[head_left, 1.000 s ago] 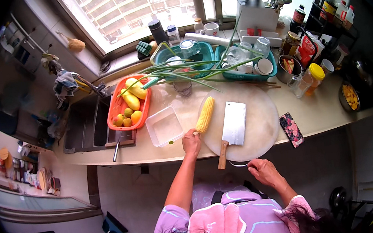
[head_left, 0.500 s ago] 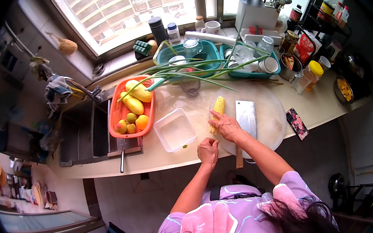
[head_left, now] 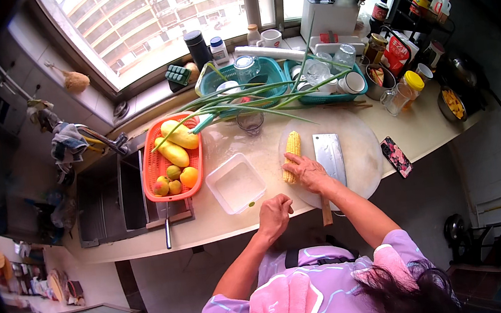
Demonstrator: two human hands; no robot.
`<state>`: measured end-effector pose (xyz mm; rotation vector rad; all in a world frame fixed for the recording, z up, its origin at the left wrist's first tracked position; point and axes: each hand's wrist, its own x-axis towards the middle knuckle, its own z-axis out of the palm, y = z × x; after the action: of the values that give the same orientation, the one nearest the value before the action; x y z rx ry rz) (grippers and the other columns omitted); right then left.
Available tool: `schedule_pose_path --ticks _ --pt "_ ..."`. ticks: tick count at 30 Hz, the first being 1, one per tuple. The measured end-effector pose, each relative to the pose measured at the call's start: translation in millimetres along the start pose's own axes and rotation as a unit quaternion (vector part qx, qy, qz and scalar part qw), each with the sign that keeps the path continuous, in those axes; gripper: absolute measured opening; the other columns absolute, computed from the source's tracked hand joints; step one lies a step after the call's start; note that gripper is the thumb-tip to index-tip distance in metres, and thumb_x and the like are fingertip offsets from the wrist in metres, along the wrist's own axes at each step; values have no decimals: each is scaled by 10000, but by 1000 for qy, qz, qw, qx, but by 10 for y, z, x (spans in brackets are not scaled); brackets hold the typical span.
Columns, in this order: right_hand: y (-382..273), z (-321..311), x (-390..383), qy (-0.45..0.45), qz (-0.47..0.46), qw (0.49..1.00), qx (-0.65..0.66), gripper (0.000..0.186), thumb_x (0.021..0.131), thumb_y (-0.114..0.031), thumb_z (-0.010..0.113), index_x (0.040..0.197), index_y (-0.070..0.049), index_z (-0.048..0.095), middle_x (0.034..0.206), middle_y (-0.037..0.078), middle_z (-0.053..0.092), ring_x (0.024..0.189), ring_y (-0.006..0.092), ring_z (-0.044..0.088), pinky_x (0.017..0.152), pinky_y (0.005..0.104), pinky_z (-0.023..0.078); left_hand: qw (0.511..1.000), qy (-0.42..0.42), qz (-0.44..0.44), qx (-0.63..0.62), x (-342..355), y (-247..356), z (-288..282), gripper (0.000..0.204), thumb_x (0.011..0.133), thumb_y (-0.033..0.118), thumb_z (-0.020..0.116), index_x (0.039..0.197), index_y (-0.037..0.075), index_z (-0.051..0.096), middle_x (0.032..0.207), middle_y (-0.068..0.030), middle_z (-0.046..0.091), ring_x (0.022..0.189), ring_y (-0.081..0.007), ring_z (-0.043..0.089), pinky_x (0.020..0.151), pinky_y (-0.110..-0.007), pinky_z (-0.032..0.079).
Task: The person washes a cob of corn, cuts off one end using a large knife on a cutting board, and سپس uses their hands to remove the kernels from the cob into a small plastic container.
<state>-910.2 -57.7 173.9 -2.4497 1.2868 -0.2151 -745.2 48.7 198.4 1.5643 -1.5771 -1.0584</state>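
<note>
My right hand (head_left: 307,173) grips a yellow corn cob (head_left: 293,146) on the round pale chopping board (head_left: 358,143). A cleaver (head_left: 328,153) with a wooden handle lies beside the corn, partly under my right wrist. My left hand (head_left: 275,215) is curled closed by the counter's front edge, near a clear plastic container (head_left: 235,182); what it holds, if anything, is hidden.
An orange basket (head_left: 149,175) of fruit and yellow vegetables sits beside the sink (head_left: 97,206). Long green stalks (head_left: 272,107) lie across two teal baskets (head_left: 223,78) at the back. A flowered phone (head_left: 395,156) and a pan of yellow pieces (head_left: 452,106) are at the right.
My right hand has moved up and left from the board's front edge onto the corn. My left hand has let go of the corn and moved down. The view has shifted.
</note>
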Motion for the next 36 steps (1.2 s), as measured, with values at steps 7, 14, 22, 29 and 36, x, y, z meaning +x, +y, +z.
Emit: schedule_pose_path --ticks 7,14,22,29,36 --pt "-185 48 -43 37 84 995 42 411 778 -49 516 1174 -134 591 1462 65 359 1051 356 570 916 422 465 915 370 139 -80 -527 167 -3758 344 915 92 568 1247 42 492 1244 -184 490 1032 -215 534 848 -307 420" --pt "-504 218 -194 159 217 955 128 407 759 -129 631 1158 -92 558 1437 302 235 1151 455 488 952 454 445 737 469 -164 459 -496 -745 -3731 251 793 259 716 887 50 613 1249 -146 536 1117 -320 535 936 -481 407" --pt "-449 416 -211 254 211 928 176 533 729 -80 704 1189 -53 436 1279 248 431 1199 413 434 983 440 403 993 68 97 20 748 -411 -848 222 805 134 669 951 -27 621 831 -180 635 710 -283 627 669 -359 502" --pt "-372 452 -182 280 205 922 174 542 702 -50 716 1164 -42 433 1222 221 474 1184 404 447 985 442 400 981 -29 -40 186 1502 -214 249 443 896 439 507 938 8 601 906 -261 649 872 -442 620 743 -487 486" --pt "-361 458 -170 307 183 918 171 515 711 -65 703 1141 -41 420 1175 200 483 1106 394 492 931 443 424 984 10 23 175 1549 -416 290 312 918 339 462 827 66 584 767 -223 617 767 -423 601 667 -504 459"
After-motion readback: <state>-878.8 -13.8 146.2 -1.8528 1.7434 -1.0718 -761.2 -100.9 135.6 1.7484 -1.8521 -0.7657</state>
